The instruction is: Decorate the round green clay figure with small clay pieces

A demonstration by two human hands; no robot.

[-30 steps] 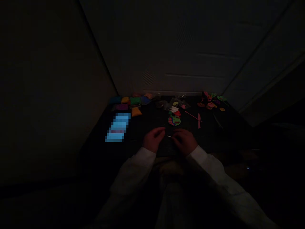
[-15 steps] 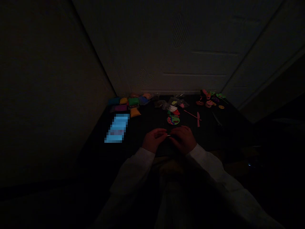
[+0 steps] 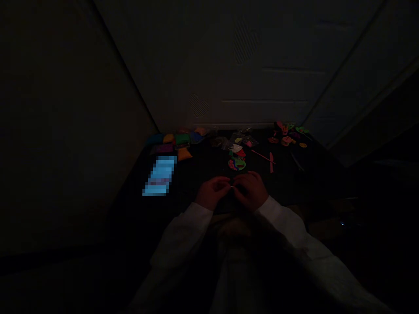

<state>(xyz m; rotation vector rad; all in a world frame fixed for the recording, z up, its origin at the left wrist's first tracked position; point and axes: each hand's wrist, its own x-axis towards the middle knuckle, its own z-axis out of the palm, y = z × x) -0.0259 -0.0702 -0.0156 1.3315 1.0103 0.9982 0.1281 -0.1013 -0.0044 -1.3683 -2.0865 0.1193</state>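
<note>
In dim light, my left hand (image 3: 212, 192) and my right hand (image 3: 251, 190) meet over the front of the dark table (image 3: 183, 187). Both are closed in a pinch, fingertips almost touching. A small white piece (image 3: 231, 186) shows between them, possibly modelling clay; most of it is hidden by the fingers. Just beyond the hands lies a round green piece (image 3: 241, 162) with pink, blue and red bits on it. Red and white lumps (image 3: 240, 152) sit right behind that disc.
A lit, blurred phone (image 3: 160, 175) lies at left. Bags of coloured clay (image 3: 182, 139) line the back left. Right of the disc are a pink stick (image 3: 262, 156) and a pink plastic knife (image 3: 271, 162). Colourful shaped pieces (image 3: 286, 139) are heaped at the back right, before a pale panel.
The fingertips have drawn slightly closer together, and less of the white piece shows. The whole view has shifted a little; the things on the table stay put.
</note>
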